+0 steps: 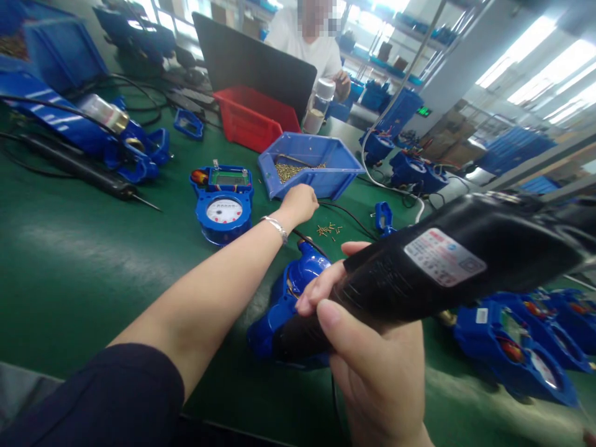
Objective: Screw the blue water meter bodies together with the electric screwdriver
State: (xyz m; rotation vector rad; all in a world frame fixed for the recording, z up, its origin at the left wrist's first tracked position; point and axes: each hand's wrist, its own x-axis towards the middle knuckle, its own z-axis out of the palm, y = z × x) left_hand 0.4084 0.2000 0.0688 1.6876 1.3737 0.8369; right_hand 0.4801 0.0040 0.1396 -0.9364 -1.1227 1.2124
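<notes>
At the front lip of the blue parts bin [311,162], near the middle of the bench [69,261], the person's left hand [300,203] is stretched out with its fingers curled under; whether they pinch anything, I cannot tell from this side. The bin holds a heap of small brass screws [291,170], and a loose scatter of about half a dozen more [328,230] lies on the green mat just beside the hand, within easy picking distance.

Closer to the front edge, the right hand [372,366] is wrapped firmly around a black electric screwdriver [419,273], thumb along its barrel, with the tip angled down at a blue meter housing [291,298] lying directly beneath it, apparently so the tool stays on the spot while the other hand fetches.

One finished-looking meter with a white dial [223,208] sits left of the bin. At least three further blue housings [516,354] crowd the right edge. A second driver [79,167] lies at the left, and a red bin [254,118] stands toward the far edge, before a seated co-worker [310,46].
</notes>
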